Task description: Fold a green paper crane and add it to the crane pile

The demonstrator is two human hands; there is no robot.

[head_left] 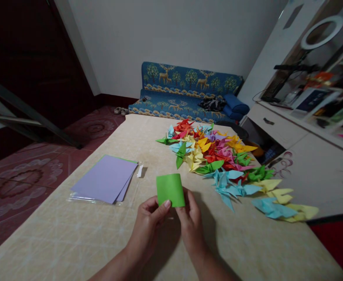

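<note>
A small folded piece of green origami paper [170,190] is held up over the table, its right side bending in a soft curve. My left hand [152,216] pinches its lower left edge, thumb on the front face. On the other side, my right hand [191,212] grips the lower right edge, with some fingers hidden behind the paper. To the left lies a stack of purple paper sheets [105,177] on a clear plastic sleeve, with a green edge peeking out. Many folded paper cranes [215,154] in several colours cover the table's right side.
The table [57,234] has a pale patterned cover. A small white scrap [140,171] lies beside the stack. Behind the table stands a blue sofa [186,91] with deer patterns. A white cabinet [314,160] borders the right side, and a metal ladder [31,117] leans at left.
</note>
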